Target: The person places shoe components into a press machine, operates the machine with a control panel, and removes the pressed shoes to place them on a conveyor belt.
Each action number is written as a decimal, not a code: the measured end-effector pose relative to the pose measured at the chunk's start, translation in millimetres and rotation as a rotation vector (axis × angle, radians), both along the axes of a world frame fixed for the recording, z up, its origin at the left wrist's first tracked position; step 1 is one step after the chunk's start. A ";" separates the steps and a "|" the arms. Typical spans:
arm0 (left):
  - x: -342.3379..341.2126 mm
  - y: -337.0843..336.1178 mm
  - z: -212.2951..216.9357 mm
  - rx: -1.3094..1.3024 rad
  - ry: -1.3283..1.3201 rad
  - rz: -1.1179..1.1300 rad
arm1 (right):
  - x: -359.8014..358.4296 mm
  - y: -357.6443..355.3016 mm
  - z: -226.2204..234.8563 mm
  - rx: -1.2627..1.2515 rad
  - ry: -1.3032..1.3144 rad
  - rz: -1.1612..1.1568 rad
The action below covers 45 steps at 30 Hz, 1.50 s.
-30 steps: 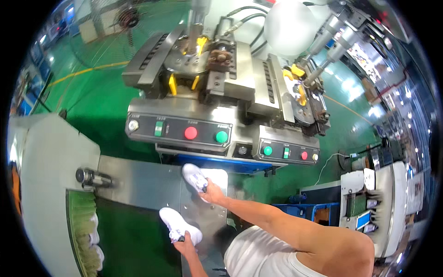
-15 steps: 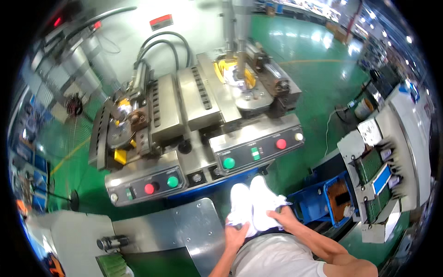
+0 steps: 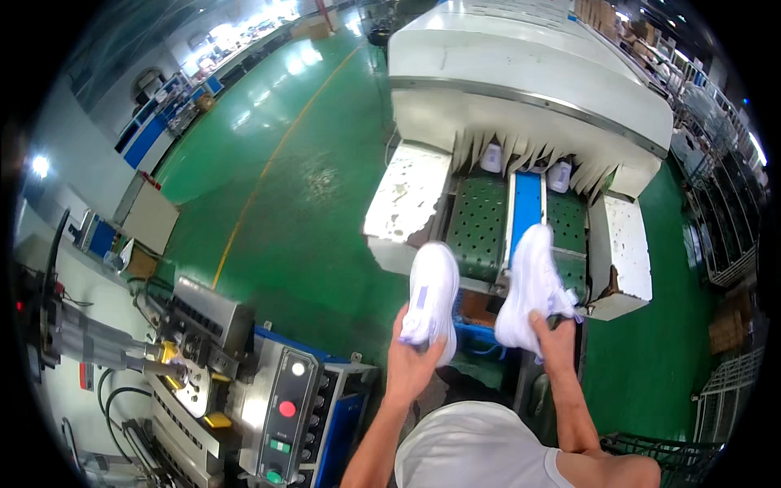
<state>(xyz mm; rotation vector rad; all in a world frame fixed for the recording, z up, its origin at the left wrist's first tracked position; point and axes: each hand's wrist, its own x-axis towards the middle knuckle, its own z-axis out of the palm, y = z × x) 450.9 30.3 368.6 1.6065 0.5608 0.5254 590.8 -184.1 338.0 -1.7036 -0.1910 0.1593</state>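
My left hand [image 3: 412, 362] grips a white sneaker [image 3: 435, 281] by its heel end, the toe pointing away from me. A second white sneaker [image 3: 521, 305], with pale purple laces, is held in my right hand [image 3: 556, 337], tilted with its toe up. The two shoes are apart, both in front of the mouth of a white conveyor machine [image 3: 521, 114]. Its two green perforated belts [image 3: 480, 220] run either side of a blue centre strip [image 3: 527, 203]. At the opening, two more pale shoes [image 3: 491, 157] show between hanging flaps.
Chipped white side panels [image 3: 407, 195] flank the belts. On the lower left stands a metal pressing machine with a button panel [image 3: 285, 415]. A blue crate [image 3: 480, 337] sits below the belts. Wire racks [image 3: 724, 220] line the right side.
My view has turned right, from the pressing machine to the conveyor. The two sneakers, side by side before, are now held apart and raised toward the belts.
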 end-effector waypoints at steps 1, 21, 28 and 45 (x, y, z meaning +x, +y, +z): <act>35.3 7.4 0.0 0.063 -0.013 -0.039 | 21.4 -6.1 18.3 -0.104 -0.036 -0.050; -15.6 23.4 -138.1 0.236 0.295 0.071 | 45.4 173.8 -9.7 0.023 -0.447 0.652; -476.9 -162.7 -233.3 0.157 0.878 1.425 | -214.8 222.4 -106.3 -0.331 -0.042 1.870; -935.9 -570.3 -246.7 -0.173 1.538 2.059 | -393.7 221.1 -188.1 -1.027 -0.925 2.280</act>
